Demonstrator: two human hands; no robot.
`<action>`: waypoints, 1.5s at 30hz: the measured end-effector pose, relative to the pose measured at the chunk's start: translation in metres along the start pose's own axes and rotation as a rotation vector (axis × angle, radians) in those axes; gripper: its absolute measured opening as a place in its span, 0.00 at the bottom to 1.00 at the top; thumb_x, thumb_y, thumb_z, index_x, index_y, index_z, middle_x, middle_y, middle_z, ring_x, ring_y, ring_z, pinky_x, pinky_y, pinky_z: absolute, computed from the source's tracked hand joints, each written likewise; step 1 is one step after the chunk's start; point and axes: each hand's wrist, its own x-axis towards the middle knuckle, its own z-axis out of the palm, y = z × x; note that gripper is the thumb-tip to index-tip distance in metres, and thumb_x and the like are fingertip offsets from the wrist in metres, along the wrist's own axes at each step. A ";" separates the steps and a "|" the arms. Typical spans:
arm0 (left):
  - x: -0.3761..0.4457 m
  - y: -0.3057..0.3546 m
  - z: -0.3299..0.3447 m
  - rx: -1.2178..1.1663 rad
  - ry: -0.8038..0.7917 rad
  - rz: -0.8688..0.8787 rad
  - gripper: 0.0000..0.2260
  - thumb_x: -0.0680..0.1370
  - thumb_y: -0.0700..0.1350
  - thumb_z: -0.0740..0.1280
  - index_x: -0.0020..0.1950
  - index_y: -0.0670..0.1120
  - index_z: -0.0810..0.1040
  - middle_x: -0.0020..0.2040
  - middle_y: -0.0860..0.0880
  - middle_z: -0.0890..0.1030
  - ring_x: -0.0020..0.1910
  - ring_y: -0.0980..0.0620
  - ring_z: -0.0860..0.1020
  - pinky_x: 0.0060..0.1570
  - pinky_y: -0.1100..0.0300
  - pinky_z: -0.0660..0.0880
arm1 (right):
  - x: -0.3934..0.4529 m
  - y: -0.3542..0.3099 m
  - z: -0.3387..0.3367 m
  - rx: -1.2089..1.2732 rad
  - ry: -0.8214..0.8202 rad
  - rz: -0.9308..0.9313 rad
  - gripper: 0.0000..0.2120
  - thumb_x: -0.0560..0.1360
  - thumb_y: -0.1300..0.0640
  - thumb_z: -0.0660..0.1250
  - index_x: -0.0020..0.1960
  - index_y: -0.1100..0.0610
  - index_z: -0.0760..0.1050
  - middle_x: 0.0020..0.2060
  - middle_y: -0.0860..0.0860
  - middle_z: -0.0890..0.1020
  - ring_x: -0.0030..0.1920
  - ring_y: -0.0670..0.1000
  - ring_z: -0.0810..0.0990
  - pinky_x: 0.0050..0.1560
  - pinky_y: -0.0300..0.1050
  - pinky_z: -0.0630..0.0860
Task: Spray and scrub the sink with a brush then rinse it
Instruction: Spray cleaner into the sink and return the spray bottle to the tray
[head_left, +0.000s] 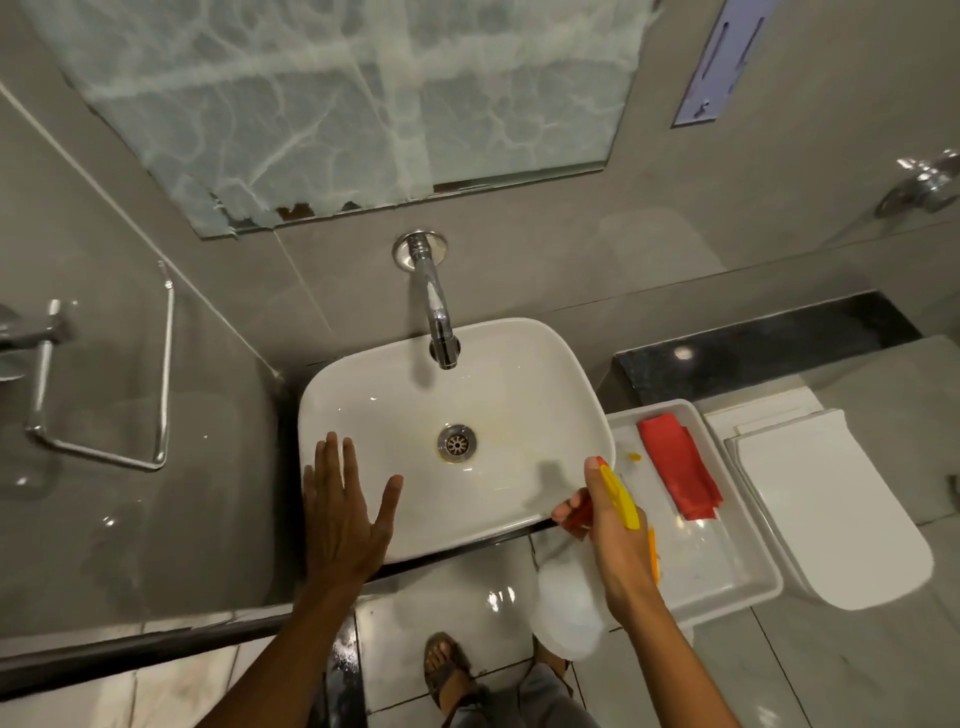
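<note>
A white sink (519, 374) fills the middle of the view, with a metal drain (456, 442) ringed by a yellowish stain and a chrome tap (435, 306) over its back rim. My left hand (347, 509) lies flat and open on the sink's front left rim, fingers spread. My right hand (613, 535) grips a translucent spray bottle (569, 608) with a yellow and red trigger head, its nozzle aimed into the basin from the front right corner. An orange-handled tool (653, 553), mostly hidden behind my right hand, lies in the white tray (748, 587).
A red cloth (678, 473) lies in the white tray right of the sink. A closed white toilet (831, 509) stands further right. A chrome towel rail (104, 405) hangs on the left wall. A mirror (363, 104) is above the tap. My sandalled foot (444, 670) is below.
</note>
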 end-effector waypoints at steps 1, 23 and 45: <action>0.001 0.013 0.004 0.001 -0.015 0.040 0.42 0.82 0.72 0.48 0.88 0.45 0.53 0.89 0.46 0.49 0.88 0.46 0.46 0.86 0.45 0.42 | 0.001 -0.001 -0.010 0.020 0.017 -0.005 0.28 0.80 0.32 0.65 0.38 0.56 0.81 0.36 0.58 0.88 0.43 0.58 0.89 0.55 0.54 0.85; 0.036 0.281 0.153 0.064 -0.297 0.542 0.44 0.82 0.73 0.54 0.88 0.44 0.53 0.89 0.44 0.48 0.88 0.47 0.44 0.86 0.47 0.45 | 0.122 0.063 -0.184 0.124 0.452 -0.024 0.07 0.78 0.35 0.71 0.53 0.31 0.85 0.42 0.28 0.86 0.44 0.24 0.81 0.45 0.22 0.75; 0.032 0.289 0.160 0.256 -0.311 0.533 0.42 0.83 0.72 0.50 0.88 0.46 0.50 0.88 0.45 0.41 0.87 0.49 0.38 0.86 0.44 0.42 | 0.227 0.231 -0.234 -0.009 0.616 -0.190 0.14 0.82 0.41 0.70 0.53 0.52 0.83 0.41 0.53 0.84 0.43 0.54 0.84 0.46 0.47 0.82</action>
